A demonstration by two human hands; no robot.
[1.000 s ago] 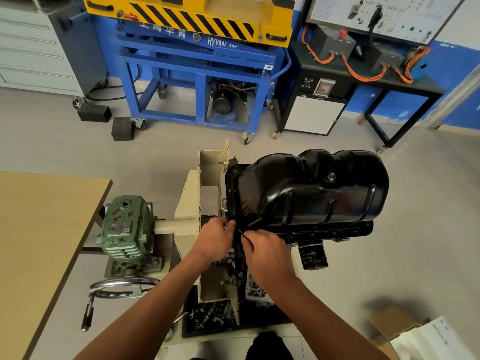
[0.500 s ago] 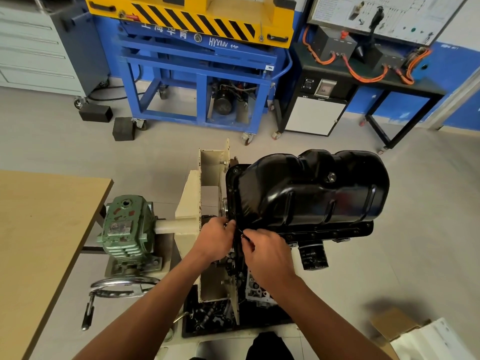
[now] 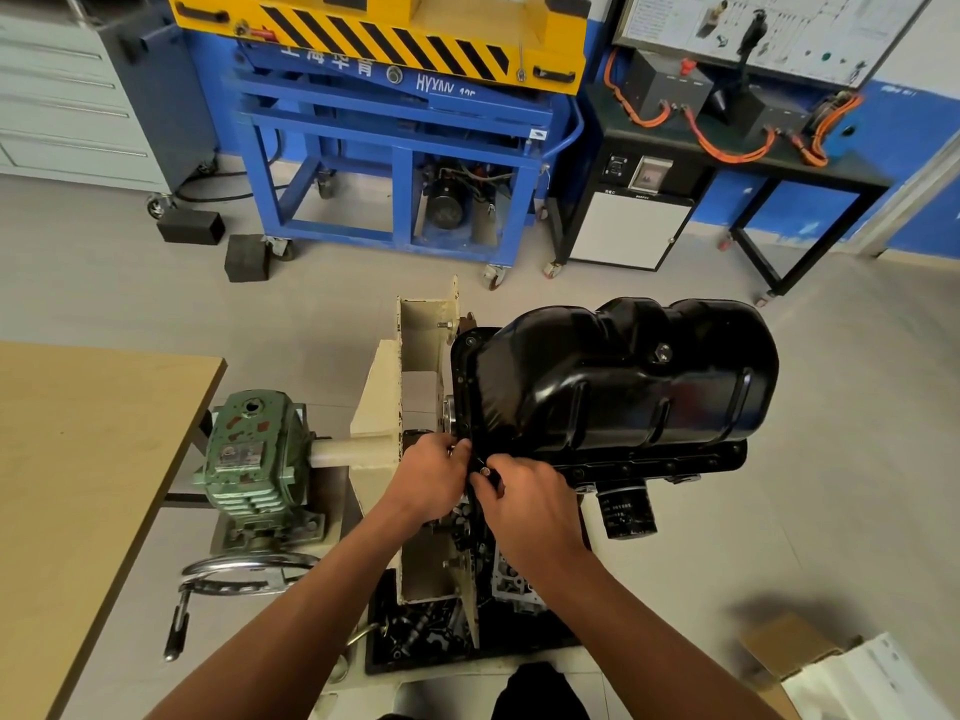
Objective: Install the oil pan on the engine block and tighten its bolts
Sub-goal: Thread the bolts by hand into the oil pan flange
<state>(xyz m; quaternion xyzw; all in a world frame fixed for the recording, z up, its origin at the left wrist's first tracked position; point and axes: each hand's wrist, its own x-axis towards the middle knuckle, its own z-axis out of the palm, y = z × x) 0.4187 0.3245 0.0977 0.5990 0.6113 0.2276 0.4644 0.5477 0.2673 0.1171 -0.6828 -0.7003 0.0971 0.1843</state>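
A glossy black oil pan [image 3: 623, 376] sits against the engine block [image 3: 654, 462], which is mounted on a cream engine stand [image 3: 415, 356]. Both hands meet at the pan's near left corner. My right hand [image 3: 524, 498] pinches a small bolt [image 3: 484, 471] at the flange edge. My left hand [image 3: 434, 475] has its fingers curled on the flange corner beside it, steadying the pan. A black oil filter [image 3: 626, 509] hangs under the block.
A green gearbox [image 3: 254, 454] with a chrome handwheel [image 3: 244, 569] drives the stand at left. A wooden table [image 3: 78, 485] lies further left. A black tray with loose parts [image 3: 415, 631] sits below. A blue lift cart [image 3: 395, 148] and a black bench [image 3: 727, 148] stand behind.
The hands stay at the same flange corner; the right hand's fingers have shifted slightly around the bolt. Nothing else has moved.
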